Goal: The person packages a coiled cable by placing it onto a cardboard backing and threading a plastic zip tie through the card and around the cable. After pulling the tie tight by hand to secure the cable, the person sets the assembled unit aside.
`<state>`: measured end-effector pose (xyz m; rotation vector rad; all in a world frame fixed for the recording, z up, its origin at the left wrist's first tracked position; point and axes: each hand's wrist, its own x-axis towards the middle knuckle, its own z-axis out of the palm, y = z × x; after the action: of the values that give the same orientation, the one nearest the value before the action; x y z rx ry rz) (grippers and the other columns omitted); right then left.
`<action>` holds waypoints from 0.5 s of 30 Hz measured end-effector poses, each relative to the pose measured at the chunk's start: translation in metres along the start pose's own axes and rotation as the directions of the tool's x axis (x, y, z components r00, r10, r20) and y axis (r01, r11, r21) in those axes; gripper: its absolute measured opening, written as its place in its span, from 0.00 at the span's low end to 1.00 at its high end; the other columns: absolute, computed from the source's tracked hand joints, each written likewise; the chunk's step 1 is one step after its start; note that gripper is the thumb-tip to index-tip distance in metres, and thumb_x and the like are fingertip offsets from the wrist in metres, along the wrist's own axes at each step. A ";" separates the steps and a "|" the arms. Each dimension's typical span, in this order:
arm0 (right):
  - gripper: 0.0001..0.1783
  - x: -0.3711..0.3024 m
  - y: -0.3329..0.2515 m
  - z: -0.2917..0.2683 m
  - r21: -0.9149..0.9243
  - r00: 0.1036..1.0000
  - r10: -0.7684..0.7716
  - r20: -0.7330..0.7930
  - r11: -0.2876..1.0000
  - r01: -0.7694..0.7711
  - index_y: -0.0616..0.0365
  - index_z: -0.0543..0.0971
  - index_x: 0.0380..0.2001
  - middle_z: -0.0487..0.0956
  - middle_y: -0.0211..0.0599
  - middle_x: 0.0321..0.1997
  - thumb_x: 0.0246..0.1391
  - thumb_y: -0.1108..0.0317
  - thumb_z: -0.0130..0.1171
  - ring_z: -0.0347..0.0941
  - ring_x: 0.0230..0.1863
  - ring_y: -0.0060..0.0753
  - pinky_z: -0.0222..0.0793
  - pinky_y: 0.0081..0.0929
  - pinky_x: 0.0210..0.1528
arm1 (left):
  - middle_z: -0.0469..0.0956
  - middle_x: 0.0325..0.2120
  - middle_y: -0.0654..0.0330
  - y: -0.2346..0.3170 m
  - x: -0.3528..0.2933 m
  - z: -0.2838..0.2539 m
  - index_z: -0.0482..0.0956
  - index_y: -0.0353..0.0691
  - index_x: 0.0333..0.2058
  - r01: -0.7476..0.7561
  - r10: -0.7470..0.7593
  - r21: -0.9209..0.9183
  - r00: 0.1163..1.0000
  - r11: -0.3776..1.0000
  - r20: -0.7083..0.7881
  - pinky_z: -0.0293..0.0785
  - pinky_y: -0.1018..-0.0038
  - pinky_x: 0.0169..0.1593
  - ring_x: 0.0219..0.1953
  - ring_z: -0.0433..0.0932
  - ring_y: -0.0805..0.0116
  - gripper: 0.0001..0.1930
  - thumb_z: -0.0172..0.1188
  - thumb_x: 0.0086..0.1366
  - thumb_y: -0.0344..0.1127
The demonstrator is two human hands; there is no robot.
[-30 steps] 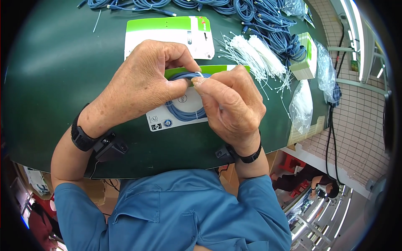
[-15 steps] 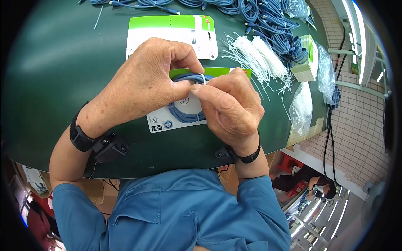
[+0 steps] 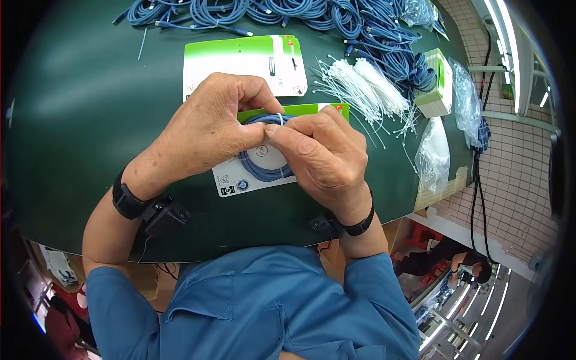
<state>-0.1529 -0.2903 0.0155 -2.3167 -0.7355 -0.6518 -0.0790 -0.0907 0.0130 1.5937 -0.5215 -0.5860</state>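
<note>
In front of me lies a white and green packaging card (image 3: 225, 179) with a coiled blue cable (image 3: 257, 170) on it. A white cable tie (image 3: 281, 119) loops round the coil's top. My left hand (image 3: 204, 123) is closed on the coil there, index finger at its outer edge and thumb inside the ring. My right hand (image 3: 331, 157) pinches at the tie just beside the left thumb; the fingertips partly hide what they hold. Lower on the coil, a second tie (image 3: 282, 172) goes round the cable.
Beyond my hands lie more packaging cards (image 3: 231, 60). A bunch of loose white cable ties (image 3: 366, 84) is to the right, with a white and green box (image 3: 437, 84) and a plastic bag (image 3: 433, 153). Coiled blue cables (image 3: 327, 18) line the far edge.
Both hands and the card appear slightly lower and further left in the picture, while the whole table view has also shifted down. The grip at the tie looks the same.
</note>
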 end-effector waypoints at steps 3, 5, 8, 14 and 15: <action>0.20 0.001 0.002 -0.003 0.030 1.000 0.001 0.007 1.000 -0.002 0.55 0.88 0.38 0.81 0.30 0.31 0.38 0.84 0.74 0.73 0.27 0.32 0.67 0.28 0.27 | 0.84 0.30 0.59 -0.003 0.001 -0.003 0.85 0.27 0.38 -0.016 0.015 0.019 1.000 1.000 0.007 0.78 0.76 0.43 0.36 0.80 0.77 0.10 0.63 0.57 0.24; 0.20 0.001 0.004 -0.005 0.063 1.000 -0.013 0.025 0.998 0.012 0.55 0.88 0.37 0.80 0.30 0.31 0.38 0.83 0.74 0.73 0.26 0.32 0.66 0.28 0.26 | 0.84 0.30 0.59 -0.004 0.001 -0.003 0.85 0.27 0.38 -0.026 0.026 0.029 1.000 0.999 0.008 0.78 0.77 0.43 0.36 0.80 0.77 0.10 0.63 0.57 0.24; 0.19 0.001 0.001 -0.005 0.019 0.998 -0.050 0.043 0.999 0.049 0.55 0.88 0.38 0.80 0.31 0.30 0.39 0.82 0.75 0.73 0.26 0.31 0.66 0.27 0.26 | 0.85 0.31 0.60 -0.001 -0.001 -0.002 0.85 0.28 0.38 0.013 -0.012 -0.032 0.999 0.999 0.040 0.78 0.77 0.42 0.35 0.80 0.78 0.10 0.63 0.57 0.24; 0.18 -0.002 -0.005 -0.005 -0.046 0.996 -0.044 0.078 0.998 0.047 0.55 0.87 0.39 0.81 0.32 0.30 0.41 0.81 0.75 0.74 0.26 0.31 0.67 0.27 0.24 | 0.85 0.32 0.60 0.002 -0.002 -0.002 0.85 0.28 0.38 0.092 -0.088 -0.051 0.992 0.994 0.085 0.78 0.78 0.41 0.35 0.80 0.79 0.10 0.62 0.57 0.23; 0.19 -0.002 -0.004 -0.005 -0.049 0.997 -0.031 0.067 0.998 0.035 0.55 0.87 0.40 0.82 0.33 0.30 0.41 0.81 0.75 0.74 0.26 0.32 0.68 0.27 0.25 | 0.85 0.33 0.60 0.001 -0.001 -0.001 0.85 0.28 0.38 0.090 -0.087 -0.039 0.993 0.995 0.078 0.78 0.79 0.40 0.35 0.80 0.79 0.10 0.62 0.58 0.23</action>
<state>-0.1579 -0.2915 0.0196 -2.3863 -0.7977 -0.6168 -0.0791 -0.0888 0.0140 1.5650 -0.4941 -0.7227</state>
